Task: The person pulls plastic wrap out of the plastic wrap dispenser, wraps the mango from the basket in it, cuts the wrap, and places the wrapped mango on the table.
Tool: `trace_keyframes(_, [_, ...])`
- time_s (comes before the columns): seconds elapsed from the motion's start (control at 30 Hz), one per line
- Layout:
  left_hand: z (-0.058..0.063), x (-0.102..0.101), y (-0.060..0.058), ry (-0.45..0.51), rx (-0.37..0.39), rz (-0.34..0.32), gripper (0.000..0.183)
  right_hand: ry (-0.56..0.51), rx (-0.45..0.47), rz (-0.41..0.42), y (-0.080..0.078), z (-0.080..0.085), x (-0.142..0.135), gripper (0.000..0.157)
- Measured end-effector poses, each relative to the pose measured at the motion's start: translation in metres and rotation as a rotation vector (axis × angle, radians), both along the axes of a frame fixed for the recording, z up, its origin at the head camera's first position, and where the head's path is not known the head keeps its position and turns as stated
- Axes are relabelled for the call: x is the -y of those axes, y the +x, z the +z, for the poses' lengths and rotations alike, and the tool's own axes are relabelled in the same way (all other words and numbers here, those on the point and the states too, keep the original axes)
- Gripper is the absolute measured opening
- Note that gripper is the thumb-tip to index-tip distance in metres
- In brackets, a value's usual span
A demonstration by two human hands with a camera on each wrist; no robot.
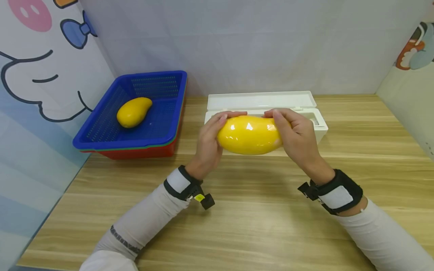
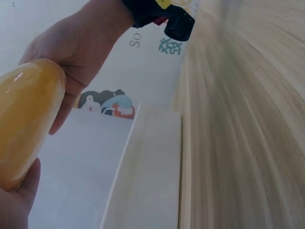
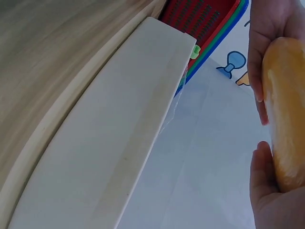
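Observation:
A glossy yellow mango is held sideways in the air between both hands, its shiny skin catching bright highlights. My left hand grips its left end, thumb on top and fingers behind. The right hand grips the other end in the same way. Behind and below the mango stands a long white box, its lid raised at the back. Much of the box's front is hidden by the hands and fruit. In the right wrist view a thin clear film trails from the box's edge.
To the left, a blue basket is stacked with a green-rimmed and a red basket. Another yellow mango lies in the blue one. A wooden table carries everything, with a pale backdrop behind.

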State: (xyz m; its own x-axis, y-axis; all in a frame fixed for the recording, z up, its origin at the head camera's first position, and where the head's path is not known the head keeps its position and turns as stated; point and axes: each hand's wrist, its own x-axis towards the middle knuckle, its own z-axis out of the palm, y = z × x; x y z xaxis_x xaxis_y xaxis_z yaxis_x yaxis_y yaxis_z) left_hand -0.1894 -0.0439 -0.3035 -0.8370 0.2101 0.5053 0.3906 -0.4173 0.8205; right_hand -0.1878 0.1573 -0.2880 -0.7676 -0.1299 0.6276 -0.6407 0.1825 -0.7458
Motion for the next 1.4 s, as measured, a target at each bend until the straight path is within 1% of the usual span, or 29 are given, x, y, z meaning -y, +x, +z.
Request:
trace_keyframes(0.07, [-0.001, 0.000, 0.000, -0.005, 0.023, 0.004, 0.034, 0.005, 0.009, -0.014, 0.000, -0.002, -0.001, 0.028])
trace_keyframes(0.17, [-0.002, 0.000, -0.001, -0.017, 0.035, 0.007, 0.037, 0.001, 0.015, -0.015, -0.001, -0.003, -0.002, 0.030])
trace_keyframes(0.27, [-0.003, 0.001, -0.001, -0.023, 0.030, 0.009, 0.039, -0.001, 0.018, -0.012, -0.001, -0.004, -0.002, 0.031])
trace_keyframes(0.37, [-0.004, 0.001, -0.002, -0.026, 0.027, 0.001, 0.040, 0.017, 0.016, -0.026, -0.001, -0.003, -0.002, 0.031])
trace_keyframes(0.5, [-0.004, 0.002, -0.002, -0.039, 0.023, -0.018, 0.040, 0.021, 0.033, -0.030, 0.000, -0.003, -0.003, 0.038])
trace_keyframes(0.6, [-0.004, 0.002, -0.002, -0.047, 0.018, -0.026, 0.041, -0.006, 0.066, 0.003, 0.002, -0.003, -0.005, 0.045])
trace_keyframes(0.7, [-0.004, 0.002, -0.001, -0.046, 0.031, -0.023, 0.036, -0.040, 0.084, 0.049, 0.003, -0.003, -0.005, 0.050])
trace_keyframes(0.87, [-0.003, 0.003, -0.001, -0.044, 0.066, -0.001, 0.028, -0.154, 0.084, 0.146, 0.001, -0.003, -0.004, 0.058])
trace_keyframes(0.93, [-0.004, 0.002, -0.002, -0.039, 0.069, 0.000, 0.028, -0.178, 0.102, 0.169, -0.001, -0.004, -0.005, 0.058])
trace_keyframes(1.0, [-0.006, 0.001, -0.004, -0.056, 0.062, 0.011, 0.031, -0.174, 0.137, 0.179, -0.003, -0.005, -0.007, 0.055])
trace_keyframes(1.03, [-0.007, 0.001, -0.004, -0.082, 0.049, 0.024, 0.034, -0.155, 0.156, 0.173, -0.004, -0.005, -0.008, 0.052])
trace_keyframes(1.1, [-0.008, 0.002, -0.005, -0.167, 0.012, 0.045, 0.039, -0.106, 0.197, 0.150, -0.006, -0.006, -0.010, 0.044])
trace_keyframes(1.17, [-0.008, 0.004, -0.006, -0.296, -0.036, 0.064, 0.036, -0.049, 0.234, 0.125, -0.007, -0.005, -0.012, 0.036])
trace_keyframes(1.23, [-0.007, 0.007, -0.005, -0.433, -0.089, 0.052, 0.031, 0.018, 0.269, 0.097, -0.009, -0.005, -0.014, 0.031])
trace_keyframes(1.27, [-0.006, 0.008, -0.006, -0.505, -0.111, 0.040, 0.036, 0.053, 0.283, 0.085, -0.009, -0.005, -0.016, 0.031])
trace_keyframes(1.33, [-0.004, 0.010, -0.006, -0.656, -0.159, 0.011, 0.054, 0.122, 0.318, 0.082, -0.009, -0.004, -0.019, 0.031])
trace_keyframes(1.4, [-0.001, 0.011, -0.006, -0.797, -0.211, -0.012, 0.068, 0.227, 0.337, 0.088, -0.009, -0.001, -0.023, 0.035])
